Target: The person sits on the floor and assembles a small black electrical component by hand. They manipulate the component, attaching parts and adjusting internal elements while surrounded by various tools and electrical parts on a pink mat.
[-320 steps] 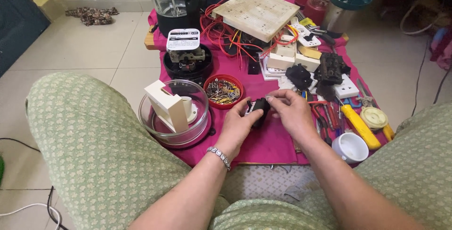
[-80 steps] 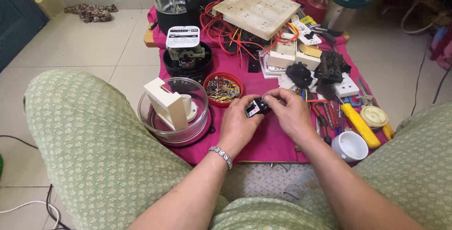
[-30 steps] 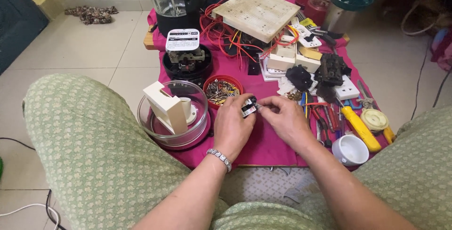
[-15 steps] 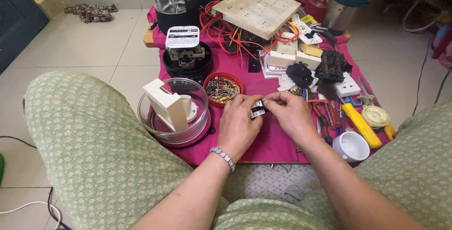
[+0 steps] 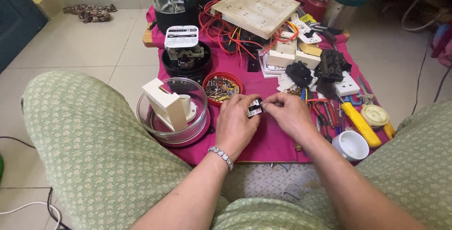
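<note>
Both hands' fingers pinch a small black part (white-labelled).

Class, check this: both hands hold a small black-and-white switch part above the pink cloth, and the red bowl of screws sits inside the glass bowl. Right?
Not quite. The head view shows the red bowl of screws on the pink cloth beside the glass bowl, not inside it. Both hands hold the switch part.

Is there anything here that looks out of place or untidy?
Yes. A white plastic box part stands tilted inside the glass bowl, leaning over its rim. Red wires lie tangled under the perforated board. Both hands, left hand and right hand, hold a small black switch.
</note>
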